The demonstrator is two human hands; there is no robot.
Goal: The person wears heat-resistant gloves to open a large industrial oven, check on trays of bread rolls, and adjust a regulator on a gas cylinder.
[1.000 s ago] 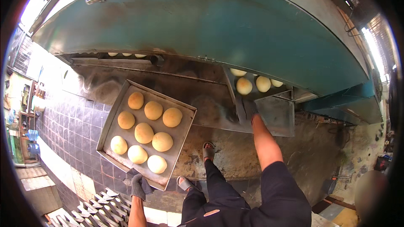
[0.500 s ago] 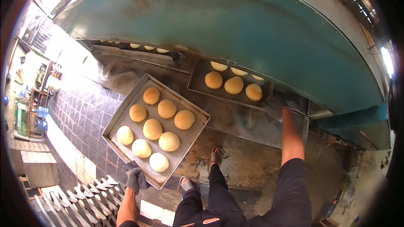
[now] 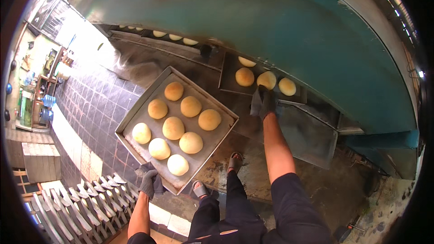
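Observation:
My left hand (image 3: 147,183), in a grey glove, grips the near corner of a metal baking tray (image 3: 131,152) through a dark cloth. The tray carries several round golden buns (image 3: 173,128) and is held out above the floor. My right hand (image 3: 267,104), also gloved, is closed round a grey cloth (image 3: 256,103) at the front edge of a second tray (image 3: 228,73). That tray lies partly under the raised blue-green oven door (image 3: 253,22), with several buns (image 3: 244,77) showing; its back part is hidden. Whether my right fingers grip its rim, I cannot tell.
A sheet-metal ledge (image 3: 307,135) runs before the oven opening. Deeper inside at left, more pale buns (image 3: 175,37) show. Stacked metal trays (image 3: 86,208) stand at lower left. A wooden box (image 3: 41,160) and blue water bottles (image 3: 47,108) are at far left.
My right hand has moved left and inward, from the ledge's right part to the front edge of the tray in the oven. My left hand still holds its tray. The whole view has shifted slightly.

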